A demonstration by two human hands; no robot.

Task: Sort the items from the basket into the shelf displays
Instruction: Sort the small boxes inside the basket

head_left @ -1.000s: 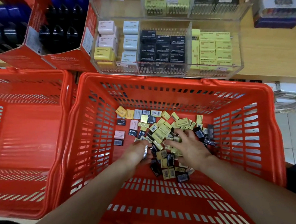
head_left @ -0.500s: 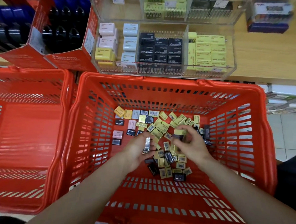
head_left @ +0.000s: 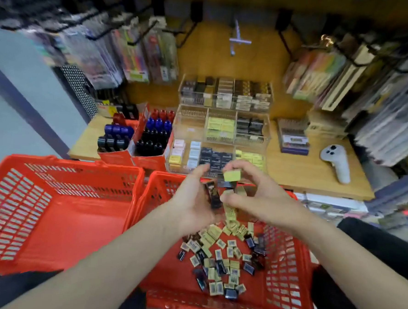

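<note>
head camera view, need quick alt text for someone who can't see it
Two bare hands are raised over a red basket of small yellow and black packets: the right hand pinches a yellow packet, the left hand holds a black packet. Behind stand clear shelf bins of matching packets and, to the left, a second red basket.

A wooden shelf (head_left: 302,174) carries clear display trays (head_left: 220,141) of small boxes, two red cartons (head_left: 135,159) of dark bottles, a white controller (head_left: 336,160) and a small box stack (head_left: 294,142).
</note>
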